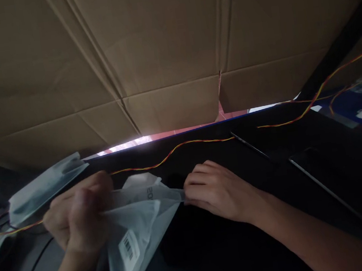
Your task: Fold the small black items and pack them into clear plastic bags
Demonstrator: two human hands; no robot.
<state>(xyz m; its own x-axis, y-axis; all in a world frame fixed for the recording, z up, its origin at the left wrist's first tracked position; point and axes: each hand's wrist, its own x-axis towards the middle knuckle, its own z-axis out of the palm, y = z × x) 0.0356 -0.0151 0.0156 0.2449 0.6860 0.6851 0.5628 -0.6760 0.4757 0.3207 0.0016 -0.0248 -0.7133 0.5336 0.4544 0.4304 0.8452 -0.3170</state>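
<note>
A frosted plastic bag (145, 220) with a white barcode label (130, 251) is stretched between both hands above the dark table. My left hand (79, 211) is closed in a fist on its left side. The fingers of my right hand (210, 189) pinch its right corner. Dark printed characters show near the bag's upper edge. What lies inside the bag, if anything, I cannot make out. Behind my left hand lies another frosted plastic bag (46, 188).
A large cardboard sheet (162, 44) stands along the back. A twisted red and yellow wire (182, 144) runs across the black tabletop (217, 255). Two flat dark panels with light edges lie at the right, one of them a larger panel (340, 177). Black cable (31, 266) curves at lower left.
</note>
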